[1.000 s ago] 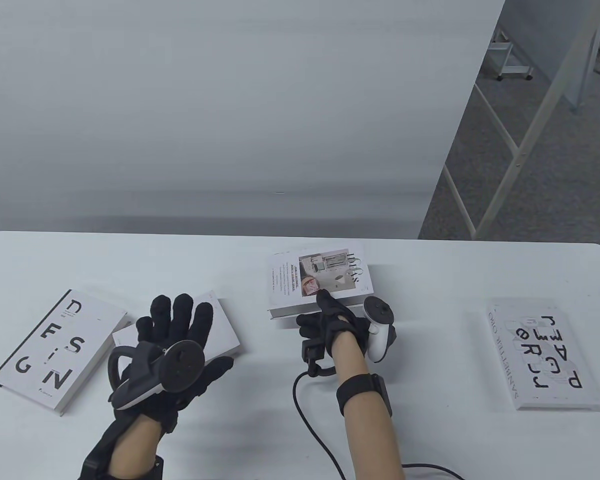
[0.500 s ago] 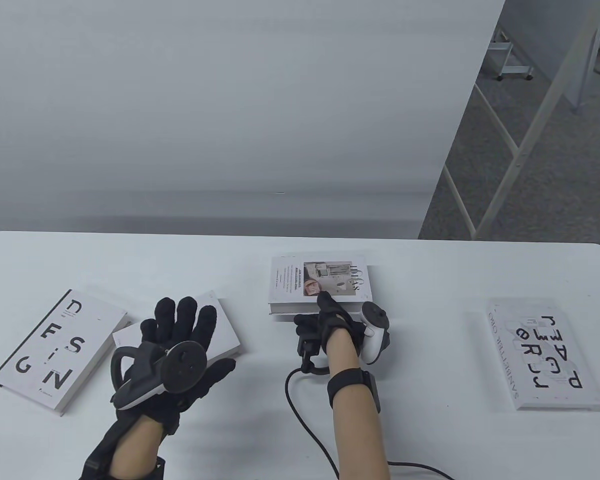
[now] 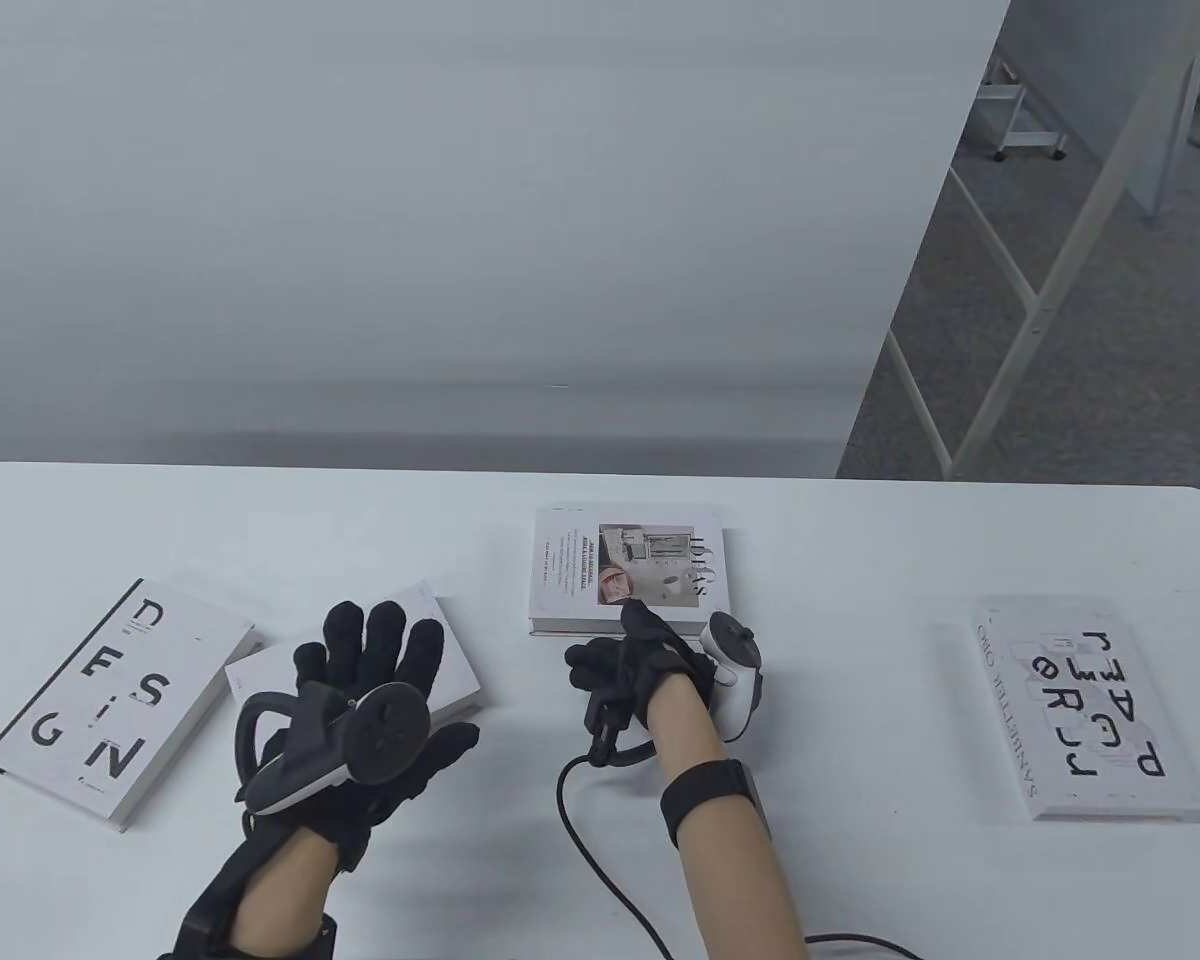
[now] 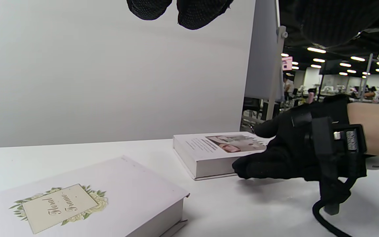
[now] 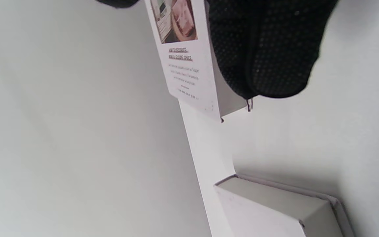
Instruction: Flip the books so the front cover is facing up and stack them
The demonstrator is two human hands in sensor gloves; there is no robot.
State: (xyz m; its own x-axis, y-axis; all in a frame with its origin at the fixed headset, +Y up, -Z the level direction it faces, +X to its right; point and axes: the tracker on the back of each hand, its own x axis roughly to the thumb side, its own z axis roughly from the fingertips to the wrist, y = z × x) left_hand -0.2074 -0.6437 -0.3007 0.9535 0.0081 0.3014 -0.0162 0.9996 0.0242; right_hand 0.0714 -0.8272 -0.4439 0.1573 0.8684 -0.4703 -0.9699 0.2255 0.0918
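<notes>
**A:** What is the right hand point(image 3: 650, 665) doing at the centre of the table view?

**B:** It grips the near edge of the photo-cover book point(image 3: 627, 567), thumb laid on the cover and the other fingers curled against the page edge below. The left wrist view shows the same hold from the side point(image 4: 294, 154), the book point(image 4: 215, 151) lying flat on the white table point(image 3: 520, 860). A white tracker point(image 3: 735, 670) sits on the back of that hand, and a black cable point(image 3: 600, 850) runs from the wrist to the lower edge of the frame.

**A:** And the left hand point(image 3: 370, 690)?

**B:** Spread flat, fingers straight, hovering over the "Floral Frame" book point(image 3: 450, 650) at lower left; it holds nothing. Whether it touches the cover cannot be told. A dark tracker point(image 3: 340, 745) rides on its back.

**A:** Where do the other books lie?

**B:** The "DESIGN" book point(image 3: 115, 700) lies at far left, its corner over the "Floral Frame" book point(image 4: 84, 204). A white book with black lettering point(image 3: 1085, 710) lies alone at the right, well apart from the rest. All four lie flat and unstacked. A grey partition point(image 3: 460, 220) fills the upper frame behind the table.
</notes>
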